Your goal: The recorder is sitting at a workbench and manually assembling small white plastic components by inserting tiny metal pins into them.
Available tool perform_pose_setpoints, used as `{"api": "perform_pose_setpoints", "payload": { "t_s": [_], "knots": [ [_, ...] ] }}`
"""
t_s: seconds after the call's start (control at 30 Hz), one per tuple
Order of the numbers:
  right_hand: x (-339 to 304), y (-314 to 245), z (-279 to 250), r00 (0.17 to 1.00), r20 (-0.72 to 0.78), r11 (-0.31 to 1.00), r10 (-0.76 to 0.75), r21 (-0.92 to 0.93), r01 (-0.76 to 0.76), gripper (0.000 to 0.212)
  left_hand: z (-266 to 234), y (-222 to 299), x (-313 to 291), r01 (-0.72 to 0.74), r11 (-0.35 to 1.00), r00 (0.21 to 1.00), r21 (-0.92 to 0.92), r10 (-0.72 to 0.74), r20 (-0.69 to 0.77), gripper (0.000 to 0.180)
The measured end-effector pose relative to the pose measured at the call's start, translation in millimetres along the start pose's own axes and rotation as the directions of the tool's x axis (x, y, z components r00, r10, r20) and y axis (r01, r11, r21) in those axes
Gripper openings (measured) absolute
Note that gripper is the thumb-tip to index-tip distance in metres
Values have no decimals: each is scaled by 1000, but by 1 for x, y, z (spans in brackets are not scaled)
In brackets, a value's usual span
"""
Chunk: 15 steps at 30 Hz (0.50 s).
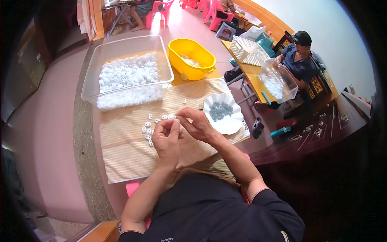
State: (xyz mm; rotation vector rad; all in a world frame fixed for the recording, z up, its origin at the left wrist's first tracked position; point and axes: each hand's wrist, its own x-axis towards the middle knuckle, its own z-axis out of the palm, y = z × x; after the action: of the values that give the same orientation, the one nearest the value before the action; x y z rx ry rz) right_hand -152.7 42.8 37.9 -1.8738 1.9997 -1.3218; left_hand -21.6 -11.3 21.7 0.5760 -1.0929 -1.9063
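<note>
My left hand (166,139) and my right hand (198,126) meet over the cloth-covered table (125,159), fingers pinched together. What sits between the fingertips is too small and covered to make out. Just beyond and left of my left hand lie several small white oval plastic pieces with two holes (148,131), loosely grouped on the cloth. A tiny white piece (185,101) lies apart, farther back. To the right of my right hand, a white scalloped dish (230,127) holds a heap of small grey-clear parts (220,111).
A clear plastic bin (167,76) full of white pieces stands at the back left, beside a yellow tub (193,74). At another table (252,74) on the right, a person (300,60) handles a clear bin (288,86) near a white basket (246,52). Pink chairs (161,14) stand farther off.
</note>
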Motion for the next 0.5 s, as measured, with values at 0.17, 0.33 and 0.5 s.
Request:
{"api": "perform_pose_setpoints", "payload": {
  "t_s": [0.17, 0.33, 0.5],
  "knots": [
    [-8, -12, -6, 998, 18, 993, 56, 101, -58, 9, 3, 7, 4, 126, 992, 992, 27, -127, 11, 16],
    [-13, -7, -7, 1000, -8, 995, 7, 99, -6, 10, -2, 0, 8, 190, 982, 981, -22, -189, 41, 17],
    [-16, -4, -8, 999, -28, 987, -28, 154, 32, 11, -6, -2, 9, 248, 967, 968, -54, -245, 50, 13]
  ]
}}
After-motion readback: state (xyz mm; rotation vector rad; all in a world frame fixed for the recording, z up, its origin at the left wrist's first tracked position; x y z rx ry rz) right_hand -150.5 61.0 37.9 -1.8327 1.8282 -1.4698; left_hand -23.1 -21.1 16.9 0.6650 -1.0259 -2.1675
